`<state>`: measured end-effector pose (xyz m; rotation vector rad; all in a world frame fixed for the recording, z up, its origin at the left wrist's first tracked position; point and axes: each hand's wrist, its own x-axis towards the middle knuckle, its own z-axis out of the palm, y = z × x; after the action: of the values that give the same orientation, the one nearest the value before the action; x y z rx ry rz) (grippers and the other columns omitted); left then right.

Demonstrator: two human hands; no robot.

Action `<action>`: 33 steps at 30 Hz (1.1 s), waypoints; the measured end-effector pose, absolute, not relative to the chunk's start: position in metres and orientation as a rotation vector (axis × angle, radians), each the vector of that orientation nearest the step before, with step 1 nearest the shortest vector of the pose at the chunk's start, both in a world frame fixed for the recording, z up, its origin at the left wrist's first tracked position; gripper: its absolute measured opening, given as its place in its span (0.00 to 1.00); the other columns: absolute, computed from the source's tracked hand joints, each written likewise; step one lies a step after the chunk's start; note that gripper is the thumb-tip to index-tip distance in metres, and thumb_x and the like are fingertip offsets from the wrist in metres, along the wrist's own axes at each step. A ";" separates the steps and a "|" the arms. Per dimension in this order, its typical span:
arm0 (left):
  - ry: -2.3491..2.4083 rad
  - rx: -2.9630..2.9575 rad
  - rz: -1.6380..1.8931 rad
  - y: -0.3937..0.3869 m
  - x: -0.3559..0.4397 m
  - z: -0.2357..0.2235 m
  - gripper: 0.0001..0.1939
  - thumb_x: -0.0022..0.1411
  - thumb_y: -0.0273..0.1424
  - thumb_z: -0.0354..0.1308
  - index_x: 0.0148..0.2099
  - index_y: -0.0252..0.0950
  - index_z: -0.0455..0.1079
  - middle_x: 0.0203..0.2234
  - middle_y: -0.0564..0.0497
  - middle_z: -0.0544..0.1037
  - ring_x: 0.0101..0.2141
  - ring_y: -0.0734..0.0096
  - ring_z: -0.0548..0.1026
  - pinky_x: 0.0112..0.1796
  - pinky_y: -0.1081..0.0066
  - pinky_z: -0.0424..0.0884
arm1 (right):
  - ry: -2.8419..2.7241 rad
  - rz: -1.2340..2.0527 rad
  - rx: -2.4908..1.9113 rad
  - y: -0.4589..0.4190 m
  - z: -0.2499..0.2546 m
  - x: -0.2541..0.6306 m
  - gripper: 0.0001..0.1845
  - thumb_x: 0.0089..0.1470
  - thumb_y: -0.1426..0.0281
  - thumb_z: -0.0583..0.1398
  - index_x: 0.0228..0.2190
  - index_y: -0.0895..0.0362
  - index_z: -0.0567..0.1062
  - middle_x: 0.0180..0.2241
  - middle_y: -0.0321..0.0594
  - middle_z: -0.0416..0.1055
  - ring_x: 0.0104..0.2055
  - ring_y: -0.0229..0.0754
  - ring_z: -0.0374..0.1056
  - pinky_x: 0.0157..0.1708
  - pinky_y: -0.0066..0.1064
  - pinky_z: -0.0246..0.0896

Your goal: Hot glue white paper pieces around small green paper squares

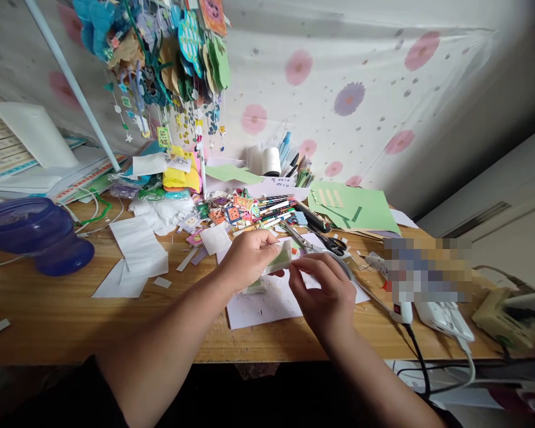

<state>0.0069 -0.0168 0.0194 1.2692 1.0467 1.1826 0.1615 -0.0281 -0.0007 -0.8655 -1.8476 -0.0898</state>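
My left hand (249, 255) is closed on a small piece of pale green paper (282, 259) with a whitish edge, held a little above the desk. From the other side, the thumb and fingertips of my right hand (327, 288) pinch at the edge of this piece. Whether they grip the edge itself or something thin on it is too small to tell. Below both hands lies a white sheet (245, 315) dotted with small scraps. Another pale green piece (255, 288) rests on it, partly hidden by my left hand. Just beyond my right hand are black-handled scissors (334, 244).
Colourful small cards (233, 214) and several pens (276, 205) are heaped behind my hands. Green paper (361, 205) lies at the back right. A blue translucent container (62, 252) and white papers (138, 249) occupy the left. A power strip (446, 321) with cables is at right.
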 end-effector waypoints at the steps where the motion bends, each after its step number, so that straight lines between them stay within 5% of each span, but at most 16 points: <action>1: 1.039 1.261 1.187 -0.017 0.007 0.020 0.09 0.55 0.34 0.57 0.26 0.36 0.64 0.20 0.55 0.69 0.23 0.70 0.73 0.24 0.70 0.72 | -1.856 -0.116 -0.856 -0.028 -0.002 0.161 0.07 0.51 0.79 0.61 0.29 0.55 0.73 0.27 0.39 0.71 0.29 0.40 0.68 0.30 0.32 0.66; 10: 1.124 1.322 1.175 -0.018 0.008 0.023 0.07 0.56 0.32 0.56 0.27 0.36 0.65 0.18 0.56 0.70 0.21 0.70 0.75 0.24 0.72 0.69 | -1.890 -0.178 -0.864 -0.029 -0.001 0.163 0.06 0.51 0.77 0.61 0.29 0.53 0.74 0.27 0.39 0.72 0.29 0.41 0.68 0.31 0.33 0.66; 20: 1.149 1.436 1.152 -0.015 0.004 0.015 0.07 0.58 0.35 0.55 0.31 0.37 0.69 0.25 0.52 0.78 0.26 0.66 0.78 0.27 0.70 0.71 | -1.456 0.971 -1.045 -0.018 -0.003 0.173 0.10 0.48 0.63 0.65 0.27 0.57 0.76 0.23 0.37 0.71 0.24 0.37 0.63 0.23 0.29 0.59; 33: 1.069 1.376 1.092 -0.017 0.008 0.015 0.11 0.49 0.30 0.64 0.38 0.35 0.73 0.29 0.51 0.77 0.26 0.71 0.76 0.28 0.72 0.73 | -1.429 0.914 -1.107 -0.014 -0.003 0.171 0.13 0.45 0.61 0.66 0.20 0.57 0.73 0.16 0.33 0.64 0.20 0.35 0.58 0.19 0.27 0.51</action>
<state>0.0077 -0.0168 0.0151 1.3763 1.0687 1.0916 0.1714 -0.0144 -0.0033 -1.1068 -1.4292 0.9144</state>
